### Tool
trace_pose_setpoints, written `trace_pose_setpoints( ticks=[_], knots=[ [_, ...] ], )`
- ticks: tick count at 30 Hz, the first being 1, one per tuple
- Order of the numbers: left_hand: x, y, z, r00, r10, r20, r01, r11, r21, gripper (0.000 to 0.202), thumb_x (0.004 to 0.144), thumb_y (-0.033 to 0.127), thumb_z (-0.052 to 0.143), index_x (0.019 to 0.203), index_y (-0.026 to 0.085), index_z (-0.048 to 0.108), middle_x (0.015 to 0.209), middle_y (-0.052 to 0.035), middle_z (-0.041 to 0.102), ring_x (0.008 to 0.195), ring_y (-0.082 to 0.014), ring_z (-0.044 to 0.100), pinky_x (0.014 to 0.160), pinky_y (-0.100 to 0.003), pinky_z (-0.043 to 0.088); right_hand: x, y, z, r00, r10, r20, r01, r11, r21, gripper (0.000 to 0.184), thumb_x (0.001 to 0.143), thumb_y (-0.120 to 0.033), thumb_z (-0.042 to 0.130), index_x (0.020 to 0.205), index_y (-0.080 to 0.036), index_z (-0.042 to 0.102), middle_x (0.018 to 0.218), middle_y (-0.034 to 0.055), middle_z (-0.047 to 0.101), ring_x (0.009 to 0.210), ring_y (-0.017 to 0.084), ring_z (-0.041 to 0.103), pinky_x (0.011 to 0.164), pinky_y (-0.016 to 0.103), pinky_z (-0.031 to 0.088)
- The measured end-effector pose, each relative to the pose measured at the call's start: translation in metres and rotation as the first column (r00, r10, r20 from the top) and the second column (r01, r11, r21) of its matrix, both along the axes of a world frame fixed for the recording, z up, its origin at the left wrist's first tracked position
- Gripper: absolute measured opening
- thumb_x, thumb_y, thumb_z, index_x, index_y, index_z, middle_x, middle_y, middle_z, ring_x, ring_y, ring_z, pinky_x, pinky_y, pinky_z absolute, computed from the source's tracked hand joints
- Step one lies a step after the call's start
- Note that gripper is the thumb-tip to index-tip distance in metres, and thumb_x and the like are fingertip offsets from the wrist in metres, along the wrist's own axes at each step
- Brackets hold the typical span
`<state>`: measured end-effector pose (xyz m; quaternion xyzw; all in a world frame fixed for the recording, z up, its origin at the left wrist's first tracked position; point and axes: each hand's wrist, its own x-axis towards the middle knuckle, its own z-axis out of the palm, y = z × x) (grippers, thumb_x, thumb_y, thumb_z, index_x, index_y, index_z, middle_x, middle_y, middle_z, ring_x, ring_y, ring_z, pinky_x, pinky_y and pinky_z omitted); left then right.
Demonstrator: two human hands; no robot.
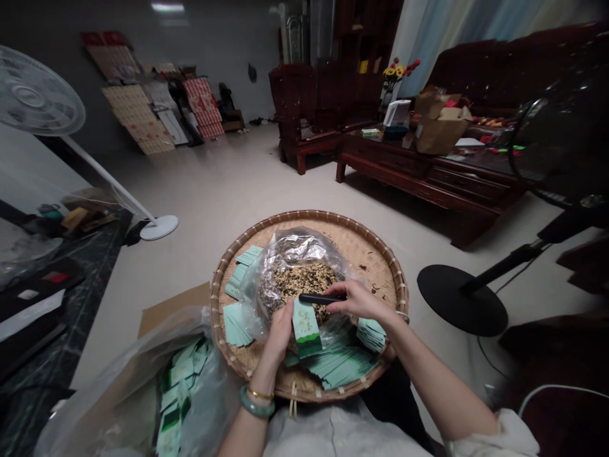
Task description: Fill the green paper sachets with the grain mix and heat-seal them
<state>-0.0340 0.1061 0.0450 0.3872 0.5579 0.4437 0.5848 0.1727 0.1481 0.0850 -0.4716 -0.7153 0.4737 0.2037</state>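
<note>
My left hand [281,331] is closed on a light green paper packet [306,324] with a dark green band at its lower end. In my right hand [354,298] is the handle of a black scoop [321,298], which lies across the packet's upper end; its tip is hidden there. Behind both hands a clear plastic bag [304,241] stands open, holding a loose dried mix [302,279] of pale and dark bits. The bag sits on a round woven bamboo tray [380,244]. Flat green packets [340,365] are fanned out along the tray's near side, with more stacks [236,324] on the left.
A large clear bag of green packets [183,374] stands at the lower left, beside a cardboard piece [174,308]. A white fan [159,227] is on the left, a black fan [461,298] on the right. Beyond stands a dark wooden table [404,165].
</note>
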Motion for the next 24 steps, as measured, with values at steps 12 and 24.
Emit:
trace_pose_setpoints(
  ticks=[12, 24],
  knots=[
    [-0.002, -0.008, -0.002, 0.982, -0.185, 0.020, 0.186, 0.982, -0.033, 0.033, 0.053, 0.030, 0.081, 0.078, 0.010, 0.069, 0.075, -0.0075, 0.072, 0.064, -0.0178, 0.064, 0.061, -0.026, 0.048, 0.005, 0.011, -0.002, 0.999, -0.037, -0.011, 0.038, 0.998, 0.051, 0.050, 0.064, -0.040, 0.074, 0.108, -0.018, 0.066, 0.102, 0.0069, 0.069, 0.090, 0.024, 0.063, 0.078, 0.033, 0.048],
    [-0.001, -0.008, 0.003, 0.968, -0.246, 0.042, 0.248, 0.968, -0.032, 0.032, 0.056, 0.025, 0.079, 0.084, 0.011, 0.070, 0.078, -0.0071, 0.073, 0.065, -0.0173, 0.064, 0.060, -0.025, 0.047, -0.012, 0.011, -0.011, 1.000, 0.000, -0.004, 0.000, 0.994, 0.110, 0.029, 0.066, -0.032, 0.073, 0.092, -0.019, 0.070, 0.085, 0.0019, 0.072, 0.078, 0.020, 0.064, 0.070, 0.027, 0.047]
  ],
)
